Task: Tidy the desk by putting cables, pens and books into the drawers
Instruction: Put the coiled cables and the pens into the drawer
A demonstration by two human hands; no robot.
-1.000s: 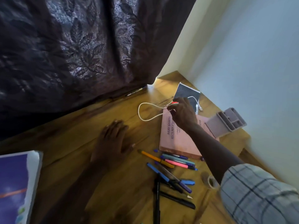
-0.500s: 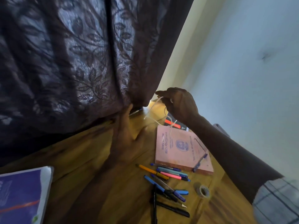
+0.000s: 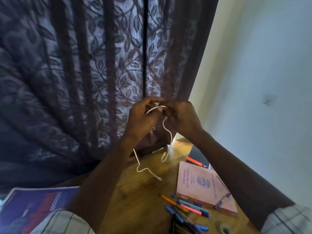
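White cable [image 3: 171, 137] aloft; pink book [image 3: 206, 188], print illegible

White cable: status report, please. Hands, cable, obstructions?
Both left hand and right hand pinch white cable midair. Loose ends hang toward desk. Below: pens, pink book.

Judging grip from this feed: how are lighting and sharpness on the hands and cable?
Head view: the backlit curtain leaves the left hand and right hand as dark shapes. Head view: the white cable stands out brightly between them. Head view: the pens near the bottom edge look soft, and wide-angle distortion bends the curtain's edge.
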